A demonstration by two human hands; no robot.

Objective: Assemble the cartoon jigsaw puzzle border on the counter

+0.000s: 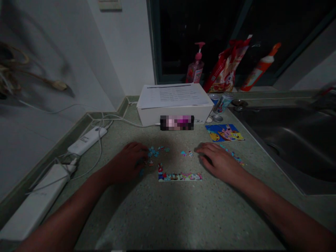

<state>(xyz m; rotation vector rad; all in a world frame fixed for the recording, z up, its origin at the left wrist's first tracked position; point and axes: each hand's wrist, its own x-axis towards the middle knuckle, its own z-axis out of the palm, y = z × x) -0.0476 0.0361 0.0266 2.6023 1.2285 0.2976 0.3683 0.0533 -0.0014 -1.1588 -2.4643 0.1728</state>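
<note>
Jigsaw pieces (156, 153) lay loose on the speckled surface (168, 217), well in from its left edge and beside the fingers of my left hand (133, 157), spaced flat so that, it seemed, each could be told from its neighbour. That hand rested palm down, fingers bent; whether it pinched a piece I could not tell, its underside being dark. Toward the near edge, between my forearms, sat a joined strip (181, 176), an L with its short arm at the left end pointing to the far edge, apparently placed square to me for easy reading. My right hand (214, 157) hovered or rested low, fingers extended, thumb apart, with nothing visible in its grasp; its fingertips came just short of a small pair of pieces (187, 153), perhaps set apart for a closer look. More pieces (234, 156) trailed past that hand's outer side toward the right edge, by the sink (278, 150). A picture card (225, 133) lay face up near that edge, probably there to leave the middle free. Near the far edge, a device (177, 123) on a white cable (131, 122) leaned against a white box (174, 101), likely propped so its screen faced me.
</note>
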